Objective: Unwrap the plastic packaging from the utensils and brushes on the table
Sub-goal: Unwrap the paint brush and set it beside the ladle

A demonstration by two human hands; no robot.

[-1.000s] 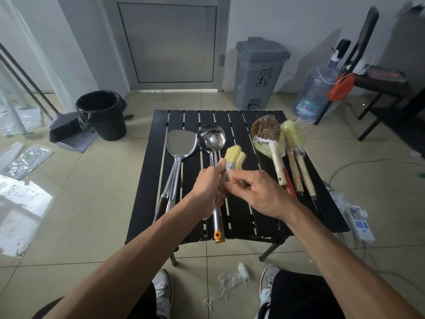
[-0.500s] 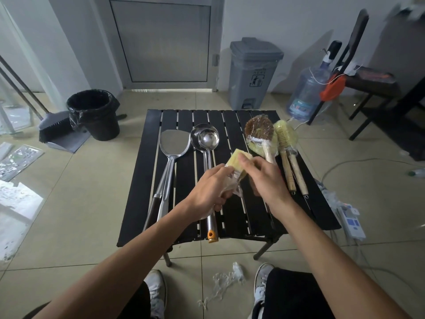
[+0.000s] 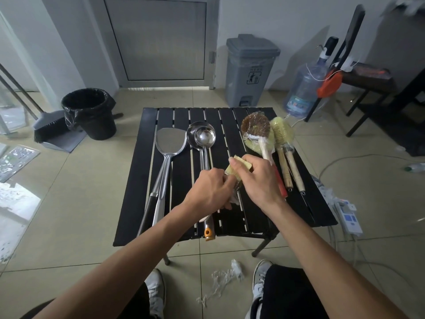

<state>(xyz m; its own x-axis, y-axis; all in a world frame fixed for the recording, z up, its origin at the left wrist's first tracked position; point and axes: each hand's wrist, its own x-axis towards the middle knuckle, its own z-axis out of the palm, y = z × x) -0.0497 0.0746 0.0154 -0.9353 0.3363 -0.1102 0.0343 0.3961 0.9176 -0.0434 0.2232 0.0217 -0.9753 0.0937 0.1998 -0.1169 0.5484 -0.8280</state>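
The black slatted table (image 3: 142, 171) stands low in front of the seated person, and both forearms cross over its near edge. On its left half lie a steel spatula (image 3: 170, 143) and two ladles (image 3: 202, 137), one bowl nested in the other, handles pointing near. The ladle handles disappear under the left hand (image 3: 209, 189). On the far right a round brown brush (image 3: 253, 126) and a yellow bottle brush (image 3: 281, 132) lie side by side in clear plastic. Their handles run partly behind the right hand (image 3: 259, 178), mixed with a red one I can't sort out.

Above the middle of the table the left hand is curled round the handle end of a small pale brush (image 3: 241, 161). The right hand, just beside it, pinches the bristle end from above, so only a strip of bristles shows. Some crumpled clear wrap (image 3: 234, 200) peeks out beneath the hands; I can't tell whether it clings to the brush.
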